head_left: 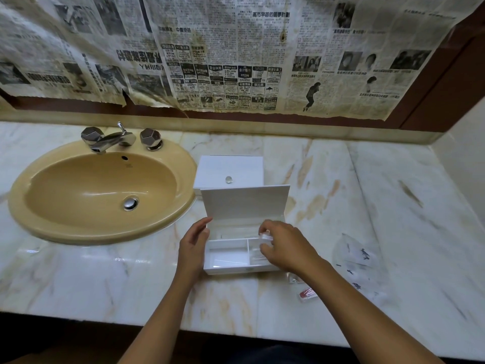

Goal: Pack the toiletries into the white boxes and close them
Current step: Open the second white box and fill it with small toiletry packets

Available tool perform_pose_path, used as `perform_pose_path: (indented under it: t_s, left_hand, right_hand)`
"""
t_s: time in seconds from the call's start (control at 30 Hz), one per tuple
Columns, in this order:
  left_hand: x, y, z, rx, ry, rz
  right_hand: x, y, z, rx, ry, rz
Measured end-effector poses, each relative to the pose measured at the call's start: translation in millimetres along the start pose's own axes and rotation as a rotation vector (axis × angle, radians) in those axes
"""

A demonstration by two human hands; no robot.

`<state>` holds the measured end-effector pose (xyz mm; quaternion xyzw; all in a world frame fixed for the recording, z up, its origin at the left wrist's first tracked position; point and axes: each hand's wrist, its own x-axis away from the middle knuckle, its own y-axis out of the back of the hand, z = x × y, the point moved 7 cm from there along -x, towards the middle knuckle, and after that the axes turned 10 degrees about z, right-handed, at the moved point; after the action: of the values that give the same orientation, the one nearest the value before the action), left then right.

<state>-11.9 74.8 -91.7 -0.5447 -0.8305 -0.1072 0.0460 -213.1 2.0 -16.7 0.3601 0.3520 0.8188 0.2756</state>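
Note:
A white box (228, 269) stands open on the marble counter, its lid (245, 203) raised behind it and a divider splitting it into compartments. My left hand (193, 248) rests flat against the box's left side. My right hand (284, 244) hovers over the right compartment, its fingers pinched on a small clear-wrapped toiletry packet (265, 236). A second white box (231, 170) with a small round knob sits shut just behind the open one. A small red-and-white sachet (307, 294) lies on the counter under my right forearm.
A tan sink (102, 190) with chrome taps (115, 139) fills the counter's left part. A crumpled clear plastic bag (358, 261) with dark print lies to the right. Newspaper covers the wall behind. The counter's front edge (236, 334) runs below my arms.

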Motion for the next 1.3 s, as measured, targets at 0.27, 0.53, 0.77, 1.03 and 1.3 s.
perform_pose_path:
  t_s: [0.27, 0.53, 0.77, 1.03, 1.3]
  left_hand:
    - [0, -1, 1, -0.001, 0.003, 0.001]
    - [-1, -1, 2, -0.012, 0.004, -0.004]
    - [0, -1, 1, -0.021, -0.001, -0.006]
    - [1, -1, -2, -0.021, -0.004, -0.004]
    - [-1, -1, -1, -0.053, -0.008, -0.011]
  right_hand:
    - [-1, 8, -3, -0.176, 0.020, -0.090]
    - [1, -10, -5, -0.003, -0.018, -0.038]
    - [-2, -29, -1, 0.219, 0.009, -0.015]
    - [1, -26, -2, 0.135, -0.043, -0.037]
    - [3, -35, -1, 0.104, -0.038, 0.109]
